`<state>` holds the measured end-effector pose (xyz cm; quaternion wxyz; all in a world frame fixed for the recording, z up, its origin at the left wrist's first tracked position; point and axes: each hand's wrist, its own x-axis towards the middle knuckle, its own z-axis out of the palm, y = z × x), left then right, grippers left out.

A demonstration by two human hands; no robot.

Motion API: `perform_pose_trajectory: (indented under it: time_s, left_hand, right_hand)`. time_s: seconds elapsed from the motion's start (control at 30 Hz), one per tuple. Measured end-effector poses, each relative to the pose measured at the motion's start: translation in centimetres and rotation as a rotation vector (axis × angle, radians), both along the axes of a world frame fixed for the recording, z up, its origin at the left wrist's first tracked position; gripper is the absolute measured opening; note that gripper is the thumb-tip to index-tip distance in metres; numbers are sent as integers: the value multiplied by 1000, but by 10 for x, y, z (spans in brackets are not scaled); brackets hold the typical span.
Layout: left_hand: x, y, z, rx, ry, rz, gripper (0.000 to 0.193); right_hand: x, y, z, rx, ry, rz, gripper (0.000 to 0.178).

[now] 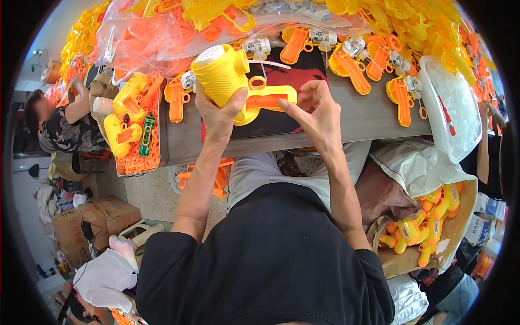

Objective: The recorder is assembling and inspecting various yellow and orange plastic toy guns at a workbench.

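Note:
A yellow toy gun [221, 76] with a ribbed round barrel is raised over the near middle of the table. My left hand [218, 118] is closed around its barrel, thumb on the near side. Its orange grip panel [265, 102] and orange trigger ring point to the right. There my right hand [320, 122] curls, its thumb pressed on the handle end and its other fingers bent behind it. A thin white tube [273, 64] sticks out from the gun's upper side. Beneath lies a dark mat [254, 129] with red marks.
Several half-built gun pieces [346, 65] line the table's back. At left, a tray [158, 138] holds orange parts, gun shells and a green tool. A white tub [466, 103] with a red pen stands right. Below it, a large sack [455, 238] holds toy guns. Co-workers sit both sides.

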<state>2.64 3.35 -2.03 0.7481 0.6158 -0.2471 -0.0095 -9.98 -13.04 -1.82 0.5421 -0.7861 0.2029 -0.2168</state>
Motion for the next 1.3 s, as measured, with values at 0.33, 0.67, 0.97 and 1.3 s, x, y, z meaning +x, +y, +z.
perform_pose_trajectory:
  time_s: [0.33,0.67,0.97,1.3]
  left_hand:
    - [3,-2,-27,-42,-179,17,63]
    - [16,-4,-15,-66,63,-470,89]
    - [14,-10,-30,47,34,-403,82]
    - [17,-6,-41,55,136,-429,79]
  right_hand:
    - [-4,-1,-8,161,-159,245,36]
    - [-7,14,-33,-155,-436,16,51]
    - [-13,16,-34,-110,-361,36,54]
    - [-20,2,-22,-260,-282,101,52]
